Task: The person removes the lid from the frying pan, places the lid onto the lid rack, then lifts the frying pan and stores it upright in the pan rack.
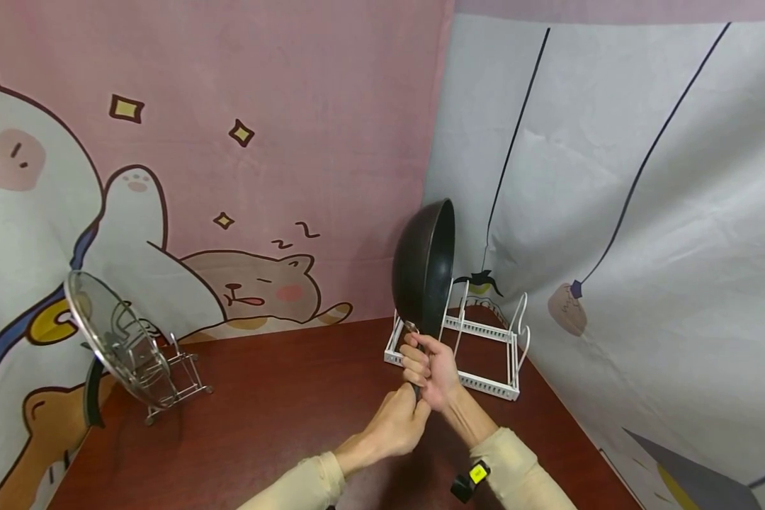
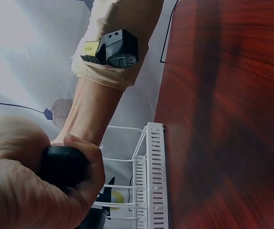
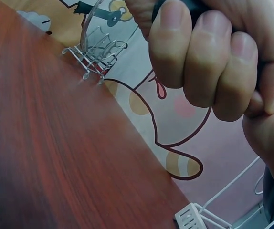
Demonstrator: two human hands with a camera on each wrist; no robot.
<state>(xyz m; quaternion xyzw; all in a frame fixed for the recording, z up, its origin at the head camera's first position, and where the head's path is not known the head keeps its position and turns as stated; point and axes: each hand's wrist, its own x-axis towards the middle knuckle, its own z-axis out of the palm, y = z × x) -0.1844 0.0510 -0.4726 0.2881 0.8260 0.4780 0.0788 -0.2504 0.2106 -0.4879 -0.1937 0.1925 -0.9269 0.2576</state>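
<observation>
A black wok [image 1: 414, 265] is tipped up on its side at the white rack [image 1: 487, 382], its hollow facing right. Both hands grip its long handle [image 2: 63, 164]. My right hand [image 1: 438, 370] has its fingers wrapped round the handle nearer the pan, as the right wrist view shows closely. Lower down, my left hand [image 1: 397, 419] curls round the handle's butt end, right against the other hand. The wok's lower edge overlaps the rack's left wires; whether it rests on them cannot be seen.
On the left, a glass lid [image 1: 111, 340] with a metal rim leans upright in a small silver wire rack [image 1: 194, 372]. Both racks stand on a reddish-brown table [image 1: 280, 411]. Printed cloth walls, one pink [image 1: 331, 142] and one grey-white [image 1: 676, 212], close in the back and right.
</observation>
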